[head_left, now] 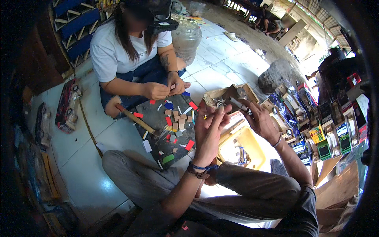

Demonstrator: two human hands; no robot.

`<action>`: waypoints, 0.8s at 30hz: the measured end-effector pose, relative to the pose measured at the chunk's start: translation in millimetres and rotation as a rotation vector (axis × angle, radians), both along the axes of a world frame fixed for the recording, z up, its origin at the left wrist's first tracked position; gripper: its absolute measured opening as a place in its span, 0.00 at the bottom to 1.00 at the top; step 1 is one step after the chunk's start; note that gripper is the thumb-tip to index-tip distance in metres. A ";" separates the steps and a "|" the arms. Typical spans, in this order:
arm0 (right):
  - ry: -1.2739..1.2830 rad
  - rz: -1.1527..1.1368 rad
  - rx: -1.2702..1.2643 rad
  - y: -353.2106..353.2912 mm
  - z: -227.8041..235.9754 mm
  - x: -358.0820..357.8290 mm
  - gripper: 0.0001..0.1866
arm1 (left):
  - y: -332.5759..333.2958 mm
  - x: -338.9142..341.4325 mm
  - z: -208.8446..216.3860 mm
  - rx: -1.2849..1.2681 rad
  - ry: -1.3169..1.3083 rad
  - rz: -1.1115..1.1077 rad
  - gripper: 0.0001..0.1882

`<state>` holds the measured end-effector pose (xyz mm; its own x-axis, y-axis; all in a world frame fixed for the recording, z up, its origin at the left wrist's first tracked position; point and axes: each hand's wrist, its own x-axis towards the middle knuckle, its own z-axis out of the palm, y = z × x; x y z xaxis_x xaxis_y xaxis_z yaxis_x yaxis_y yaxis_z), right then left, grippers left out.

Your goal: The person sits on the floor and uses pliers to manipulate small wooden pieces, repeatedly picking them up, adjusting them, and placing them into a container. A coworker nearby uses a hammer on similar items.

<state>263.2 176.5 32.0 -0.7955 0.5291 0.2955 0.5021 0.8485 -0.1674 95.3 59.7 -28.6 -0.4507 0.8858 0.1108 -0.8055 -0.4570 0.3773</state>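
My left hand (212, 128) is raised over the right edge of a dark board (154, 118), fingers bent and drawn together. Whatever lies between its fingertips is too small to make out. Close beside it, my right hand (260, 121) grips a slim grey tube-like piece (238, 104) that slants toward the left fingers. Small wooden blocks (181, 121), red pieces (190, 145) and a green piece (168, 158) lie scattered on the board. Across its left side rests a wooden-handled hammer (136, 119). Below my hands is a yellow basin (258, 148) with small parts inside.
Opposite sits a person in a white shirt (114, 55), both hands on a small piece. A wooden box (213, 96) with metal bits stands beyond my hands. Toy trucks (323, 136) crowd the right, near a stone (275, 75). Another toy truck (69, 104) stands left.
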 end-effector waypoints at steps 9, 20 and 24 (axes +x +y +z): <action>0.025 0.065 0.120 -29.9 10.6 -14.7 0.30 | -30.1 0.2 17.0 -0.018 -0.026 0.039 0.18; 0.074 0.140 0.270 -42.9 17.6 -21.4 0.37 | -38.8 12.8 14.3 0.141 -0.003 0.139 0.19; 0.068 0.172 0.282 -47.5 24.2 -23.0 0.37 | -43.8 9.6 12.9 0.135 0.156 0.204 0.19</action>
